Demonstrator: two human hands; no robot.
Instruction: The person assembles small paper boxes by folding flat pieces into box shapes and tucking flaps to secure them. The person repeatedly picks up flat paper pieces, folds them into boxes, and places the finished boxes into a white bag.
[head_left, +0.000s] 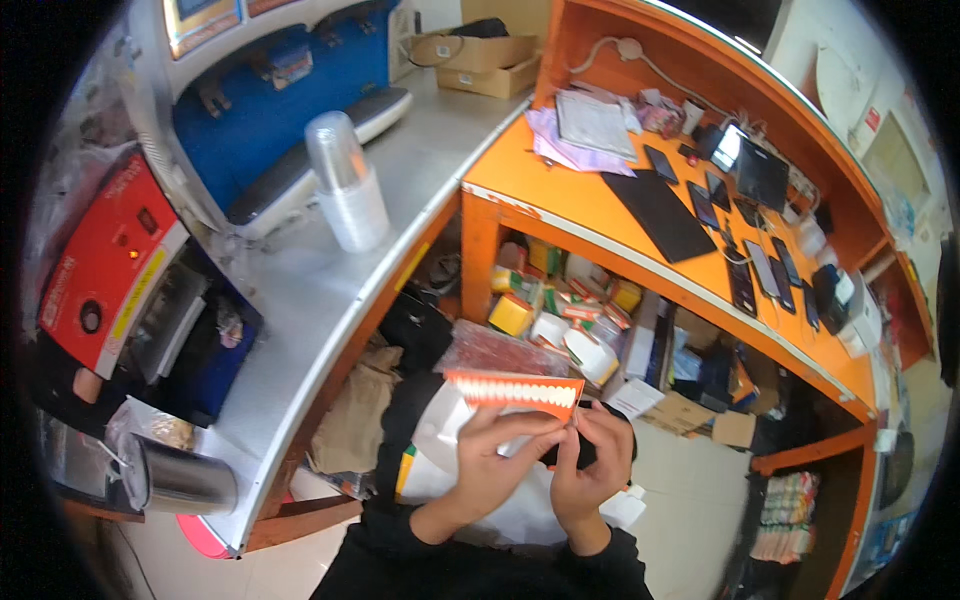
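Observation:
Over my lap, an orange card piece (512, 389) with a row of pale tooth-like shapes stands tilted between my hands. My left hand (505, 455) is closed, its thumb and fingers pinching near the piece's right end. Right beside it, my right hand (592, 470) pinches the same corner, with the fingertips of both hands almost meeting. Fingers cover part of that corner, so the exact grip is hidden. Below the card, white sheet-like packaging (432, 432) lies across my lap. A clear reddish plastic bag (498, 350) is just beyond the card.
On the left, a metal counter (290, 300) carries stacked clear cups (352, 205), a red machine (105, 255) and a steel canister (185, 478). Several phones rest on the orange desk (590, 205) to the right. Small cartons (512, 315) are heaped beneath it.

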